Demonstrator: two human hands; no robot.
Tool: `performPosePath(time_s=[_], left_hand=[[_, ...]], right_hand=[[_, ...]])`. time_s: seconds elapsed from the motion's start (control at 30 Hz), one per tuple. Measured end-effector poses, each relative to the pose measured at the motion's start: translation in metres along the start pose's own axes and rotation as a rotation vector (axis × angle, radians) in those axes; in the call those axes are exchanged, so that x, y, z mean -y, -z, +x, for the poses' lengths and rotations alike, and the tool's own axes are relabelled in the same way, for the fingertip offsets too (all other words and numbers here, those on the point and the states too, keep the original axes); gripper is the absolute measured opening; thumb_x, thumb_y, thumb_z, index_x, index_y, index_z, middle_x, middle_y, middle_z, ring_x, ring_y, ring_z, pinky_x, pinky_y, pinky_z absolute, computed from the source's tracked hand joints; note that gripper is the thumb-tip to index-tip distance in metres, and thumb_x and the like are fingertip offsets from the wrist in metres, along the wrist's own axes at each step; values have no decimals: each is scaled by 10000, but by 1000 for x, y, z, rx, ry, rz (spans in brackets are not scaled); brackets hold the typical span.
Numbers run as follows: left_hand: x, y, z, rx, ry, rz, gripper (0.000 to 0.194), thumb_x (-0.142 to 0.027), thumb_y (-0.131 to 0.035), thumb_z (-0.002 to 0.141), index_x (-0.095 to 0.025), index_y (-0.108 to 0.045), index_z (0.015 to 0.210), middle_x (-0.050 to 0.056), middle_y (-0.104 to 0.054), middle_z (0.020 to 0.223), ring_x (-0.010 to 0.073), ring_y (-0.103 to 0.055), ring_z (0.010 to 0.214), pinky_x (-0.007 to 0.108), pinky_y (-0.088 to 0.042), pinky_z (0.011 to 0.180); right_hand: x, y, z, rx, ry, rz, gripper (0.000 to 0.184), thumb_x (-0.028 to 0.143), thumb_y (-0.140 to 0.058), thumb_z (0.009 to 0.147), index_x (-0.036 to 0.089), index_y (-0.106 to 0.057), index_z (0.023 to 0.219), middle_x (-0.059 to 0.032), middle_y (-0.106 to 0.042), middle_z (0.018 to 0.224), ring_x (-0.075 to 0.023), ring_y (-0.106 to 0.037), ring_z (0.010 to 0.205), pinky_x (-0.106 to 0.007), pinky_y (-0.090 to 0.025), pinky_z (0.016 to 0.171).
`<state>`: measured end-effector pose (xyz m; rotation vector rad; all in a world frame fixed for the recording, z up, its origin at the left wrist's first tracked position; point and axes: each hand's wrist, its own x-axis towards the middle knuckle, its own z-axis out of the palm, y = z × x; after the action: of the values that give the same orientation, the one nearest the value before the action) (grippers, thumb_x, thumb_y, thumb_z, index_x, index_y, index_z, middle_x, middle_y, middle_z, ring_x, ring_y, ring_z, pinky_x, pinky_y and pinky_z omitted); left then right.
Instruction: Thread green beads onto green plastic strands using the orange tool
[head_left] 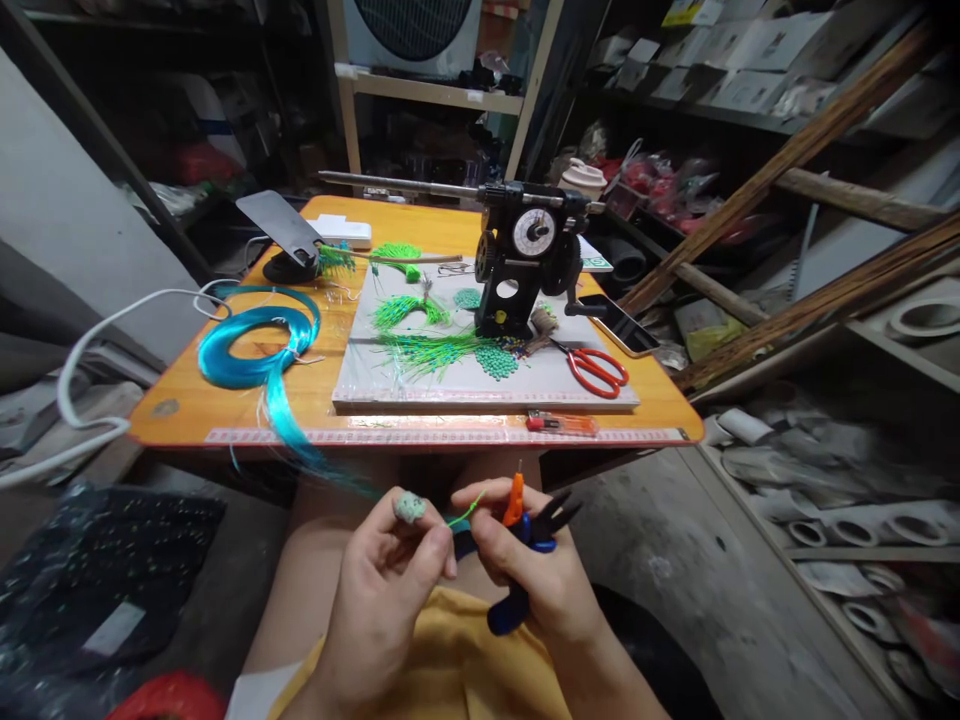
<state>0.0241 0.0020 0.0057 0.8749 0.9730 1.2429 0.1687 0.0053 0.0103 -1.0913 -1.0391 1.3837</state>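
My left hand (390, 580) is closed, its thumb and finger pinching one end of a short bright green cord (459, 516). A speckled pale green wrap (409, 507) covers one of its fingertips. My right hand (536, 565) pinches the cord's other end, where it looks knotted. Tucked in that same hand are blue-handled cutting pliers (510, 608), dark jaws pointing up right, and an orange tool (515, 498) with a thin metal tip. Both hands are over my lap, in front of the table. A hank of blue thread (281, 400) trails from the table towards my left hand.
On the wooden table (172, 375), a board (450, 390) carries green corded strands (427, 352), turquoise beads (499, 362), a black hand-crank winder (517, 260) and red scissors (596, 372). A red cutter knife (562, 424) lies by the front edge. A phone (619, 325) is at right.
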Motion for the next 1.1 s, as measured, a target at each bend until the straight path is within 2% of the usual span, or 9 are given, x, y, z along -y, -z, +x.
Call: performPosePath(time_s=[0.23, 0.4, 0.47, 0.57, 0.63, 0.7, 0.83, 0.93, 1.1], left_hand=[[-1, -4, -4, 18, 13, 52, 379, -436, -743, 841, -192, -530, 644, -48, -506, 587, 100, -486, 565, 206, -401, 568], [0, -1, -4, 35, -19, 21, 360, -385, -721, 871, -191, -513, 651, -49, -488, 584, 102, -457, 558, 222, -369, 565], [1, 4, 0, 42, -38, -20, 337, -353, -702, 892, -191, -517, 661, -45, -497, 584, 109, -456, 569, 230, -360, 574], [3, 13, 8, 72, -42, -109, 310, -320, -685, 905, -189, -523, 676, -36, -508, 594, 123, -449, 595, 244, -359, 597], [3, 16, 10, 85, -15, -172, 303, -317, -692, 895, -185, -525, 680, -34, -509, 598, 125, -437, 602, 250, -358, 608], [1, 16, 11, 79, 29, -234, 296, -310, -701, 883, -179, -524, 684, -33, -511, 598, 121, -423, 602, 250, -354, 616], [-3, 12, 8, 77, 120, -328, 270, -267, -703, 874, -178, -517, 699, -41, -506, 586, 114, -407, 597, 245, -347, 621], [-5, 12, 8, 90, 140, -355, 267, -256, -693, 884, -177, -519, 697, -44, -500, 580, 111, -397, 593, 242, -344, 618], [0, 15, 8, 104, 92, -320, 244, -263, -679, 901, -180, -530, 728, -45, -507, 594, 115, -406, 602, 249, -341, 619]], right_hand=[[-4, 2, -2, -6, 156, -164, 167, 338, -674, 916, 196, -730, 850, 1, -615, 720, -92, -475, 548, -226, -382, 498], [-6, 6, -6, -54, 160, -110, 181, 374, -659, 925, 207, -722, 900, 13, -610, 754, -67, -394, 505, -223, -353, 495], [-2, 15, -6, 23, 69, -145, 230, 409, -667, 908, 187, -721, 932, 25, -571, 690, -68, -372, 498, -223, -346, 500], [-3, 32, -8, 315, -216, -288, 237, 384, -695, 859, 147, -700, 846, 26, -535, 636, -94, -427, 556, -225, -363, 539], [-15, 40, -15, 492, -375, -384, 183, 313, -732, 794, 142, -671, 772, 24, -539, 654, -111, -456, 616, -223, -379, 575], [-34, 44, -27, 558, -469, -384, 175, 280, -767, 737, 147, -669, 797, 32, -540, 691, -111, -450, 647, -215, -383, 601], [-78, 45, -56, 469, -516, -177, 364, 484, -772, 760, 151, -691, 882, 18, -537, 731, -105, -421, 645, -214, -359, 597], [-99, 46, -73, 404, -517, -66, 538, 669, -605, 846, 141, -708, 863, -28, -582, 751, -107, -421, 596, -243, -389, 598], [-98, 50, -83, 316, -349, -145, 569, 650, -442, 948, 147, -696, 866, -84, -648, 795, -189, -594, 745, -313, -468, 727]])
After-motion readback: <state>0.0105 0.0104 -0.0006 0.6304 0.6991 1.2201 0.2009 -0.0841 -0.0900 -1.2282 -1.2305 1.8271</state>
